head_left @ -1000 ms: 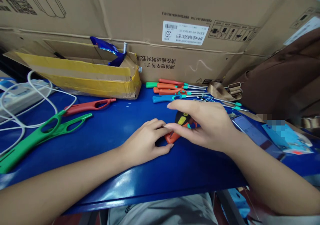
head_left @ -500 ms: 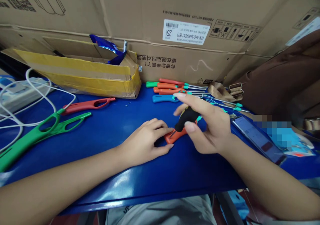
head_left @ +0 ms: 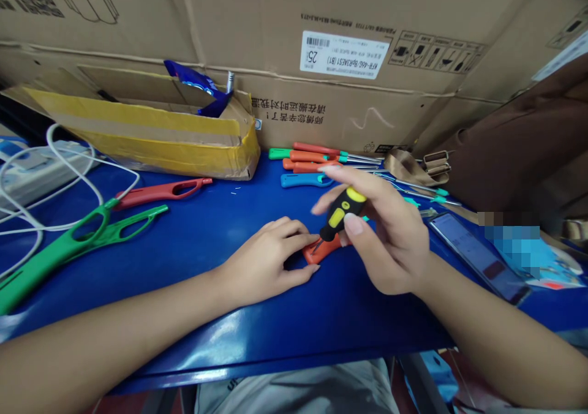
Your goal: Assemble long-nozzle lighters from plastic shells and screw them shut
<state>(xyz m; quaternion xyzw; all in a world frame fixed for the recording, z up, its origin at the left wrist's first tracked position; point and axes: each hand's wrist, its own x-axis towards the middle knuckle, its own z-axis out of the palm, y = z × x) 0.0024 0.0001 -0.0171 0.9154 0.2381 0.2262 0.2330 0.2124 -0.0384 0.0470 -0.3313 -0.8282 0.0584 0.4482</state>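
Observation:
My right hand (head_left: 390,230) grips a short black-and-yellow screwdriver (head_left: 340,213), its tip pointing down-left at an orange plastic piece (head_left: 321,250) lying on the blue table (head_left: 206,230). My left hand (head_left: 271,261) rests on the table with fingers curled, pressing on the left end of that orange piece and holding it down. Only part of the orange piece shows between the two hands.
Several orange, green and blue handled tools (head_left: 316,163) lie behind my hands against big cardboard boxes (head_left: 294,52). A green handle (head_left: 73,245) and a red handle (head_left: 160,192) lie at left, near white cables (head_left: 50,175). A taped open box (head_left: 147,135) sits back left, a phone (head_left: 478,256) at right.
My right hand picked the screwdriver up from the table, turned it so its yellow side shows, and brought its tip to the orange piece. My left hand stayed put.

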